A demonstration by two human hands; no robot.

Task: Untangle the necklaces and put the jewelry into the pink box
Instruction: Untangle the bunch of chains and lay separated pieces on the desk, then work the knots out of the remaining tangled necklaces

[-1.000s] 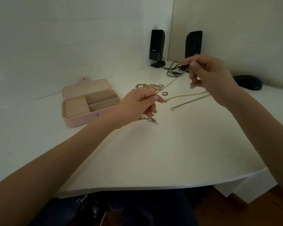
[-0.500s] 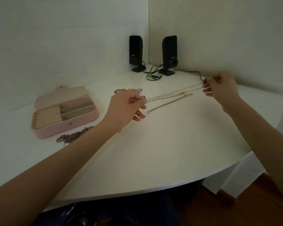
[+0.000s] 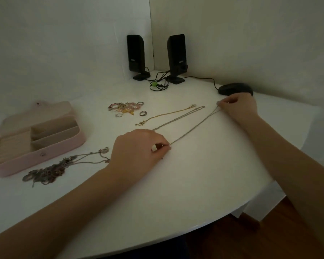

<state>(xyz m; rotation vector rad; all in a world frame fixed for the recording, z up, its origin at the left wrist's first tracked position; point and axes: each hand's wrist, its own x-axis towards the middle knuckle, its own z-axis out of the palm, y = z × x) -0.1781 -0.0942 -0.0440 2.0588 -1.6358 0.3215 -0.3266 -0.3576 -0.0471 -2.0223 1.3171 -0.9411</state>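
Observation:
A thin silver chain (image 3: 193, 126) lies stretched straight on the white table. My left hand (image 3: 138, 148) pinches its near end and my right hand (image 3: 238, 107) pinches its far end. Beside it lie a second silver chain (image 3: 178, 118) and a gold chain (image 3: 165, 114), both straight. A tangled heap of necklaces (image 3: 51, 171) sits in front of the open pink box (image 3: 36, 144) at the left. A small pile of pink and gold jewelry with rings (image 3: 125, 108) lies further back.
Two black speakers (image 3: 136, 55) (image 3: 176, 57) with cables stand in the far corner. A black mouse (image 3: 235, 88) rests just behind my right hand. The table's curved front edge (image 3: 195, 228) runs across the lower right.
Both hands have come down from the air to the table, pulling apart so the silver chain now lies stretched flat. The view has shifted, bringing the tangled heap into sight.

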